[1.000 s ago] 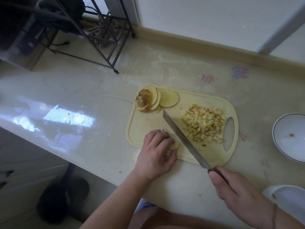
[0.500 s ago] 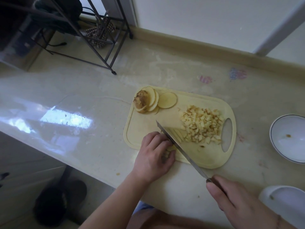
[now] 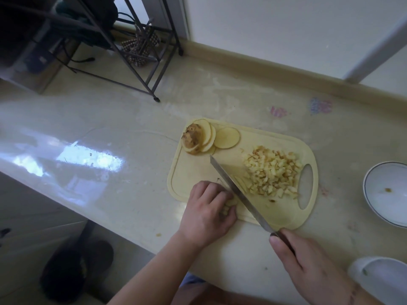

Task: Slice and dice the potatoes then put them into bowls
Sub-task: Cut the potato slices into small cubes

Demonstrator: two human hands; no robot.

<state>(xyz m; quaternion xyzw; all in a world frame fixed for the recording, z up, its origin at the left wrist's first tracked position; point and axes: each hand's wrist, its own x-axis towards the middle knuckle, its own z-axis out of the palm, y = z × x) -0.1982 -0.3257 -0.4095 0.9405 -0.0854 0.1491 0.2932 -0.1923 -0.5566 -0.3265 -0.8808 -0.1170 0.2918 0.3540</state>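
Observation:
A pale yellow cutting board [image 3: 284,214] lies on the counter. A heap of diced potato [image 3: 272,173] sits on its right half, and round potato slices [image 3: 206,137] with a skin end piece lie at its far left corner. My left hand [image 3: 208,213] curls over potato pieces [image 3: 230,204] at the board's near edge, mostly hiding them. My right hand [image 3: 308,267] grips the handle of a long knife [image 3: 237,190], whose blade slants across the board right beside my left fingers, over cut strips.
A white bowl [image 3: 387,192] stands on the counter to the right of the board, and another white dish [image 3: 381,280] sits at the near right corner. A black wire rack [image 3: 141,53] stands at the far left. The counter's front edge runs below my left wrist.
The knife blade was lifted to the right, then came down next to my left fingers and has cut further into the pieces. My left hand stays over the potato.

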